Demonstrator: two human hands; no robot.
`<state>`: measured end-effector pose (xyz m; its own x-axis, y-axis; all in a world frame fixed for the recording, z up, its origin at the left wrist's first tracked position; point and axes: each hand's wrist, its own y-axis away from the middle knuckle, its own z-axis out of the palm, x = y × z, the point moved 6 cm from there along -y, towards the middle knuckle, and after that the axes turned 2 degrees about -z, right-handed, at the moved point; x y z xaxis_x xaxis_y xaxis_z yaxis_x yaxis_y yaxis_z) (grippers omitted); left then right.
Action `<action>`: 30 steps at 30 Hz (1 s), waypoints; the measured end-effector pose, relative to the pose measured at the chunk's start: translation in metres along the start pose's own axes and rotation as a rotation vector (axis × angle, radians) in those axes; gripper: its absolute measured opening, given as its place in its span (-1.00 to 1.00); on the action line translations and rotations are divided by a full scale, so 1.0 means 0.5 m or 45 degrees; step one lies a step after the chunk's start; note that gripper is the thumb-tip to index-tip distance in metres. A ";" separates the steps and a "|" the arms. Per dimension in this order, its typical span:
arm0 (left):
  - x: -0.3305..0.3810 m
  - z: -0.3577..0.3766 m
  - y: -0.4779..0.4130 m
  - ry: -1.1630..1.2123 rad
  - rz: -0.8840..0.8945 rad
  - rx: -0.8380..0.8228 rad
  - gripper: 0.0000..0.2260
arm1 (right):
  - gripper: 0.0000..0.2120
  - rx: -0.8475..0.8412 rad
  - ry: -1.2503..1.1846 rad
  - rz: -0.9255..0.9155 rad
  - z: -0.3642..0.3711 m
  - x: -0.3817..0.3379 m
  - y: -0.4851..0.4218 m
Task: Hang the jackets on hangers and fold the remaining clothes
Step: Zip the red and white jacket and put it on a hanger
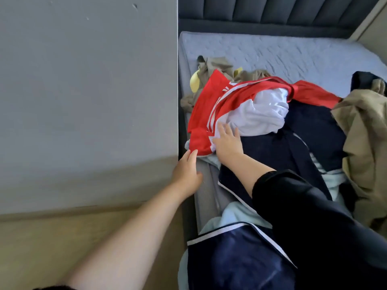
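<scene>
Red jersey (206,105) on clothes pile (310,130) by mattress (293,51) left edge, right hand (228,141) flat on it, fingers spread, left hand (186,174) straight-fingered, fingertips touching its hem, neither gripping

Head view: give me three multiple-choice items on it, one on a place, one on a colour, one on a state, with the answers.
1. Where does the red garment lie?
A) on the floor
B) on the mattress
C) on a hanger

2. What colour are its stripes?
A) white
B) black
C) yellow

3. How is the right hand?
A) clenched round a hanger
B) tucked in a pocket
C) flat, fingers straight, on the garment

Answers: 1 B, it lies heaped with other clothing on the mattress; 2 A, white bands cross the red cloth; 3 C, its straight fingers rest on the cloth and grip nothing.
</scene>
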<state>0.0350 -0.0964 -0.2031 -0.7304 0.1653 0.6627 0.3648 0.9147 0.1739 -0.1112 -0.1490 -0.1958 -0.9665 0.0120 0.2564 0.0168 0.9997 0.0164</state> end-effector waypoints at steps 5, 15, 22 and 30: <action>0.002 -0.051 0.088 0.023 -0.062 0.149 -0.38 | -0.80 -0.050 -0.992 0.193 -0.087 0.010 0.032; 0.219 -0.135 0.267 0.513 0.148 0.465 -0.21 | -0.69 -0.225 -2.318 -0.052 -0.380 0.130 0.339; 0.446 -0.073 0.336 0.531 0.202 0.208 -0.33 | -0.69 -0.187 -2.780 -0.172 -0.553 0.275 0.537; 0.551 -0.170 0.450 0.641 0.213 0.488 -0.94 | -0.50 0.580 -1.653 0.177 -0.617 0.418 0.590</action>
<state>-0.0351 0.1239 0.0804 -0.2880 0.2089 0.9346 0.1504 0.9737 -0.1713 -0.2290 0.1420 0.1608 -0.5112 -0.1304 -0.8495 0.2907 0.9039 -0.3137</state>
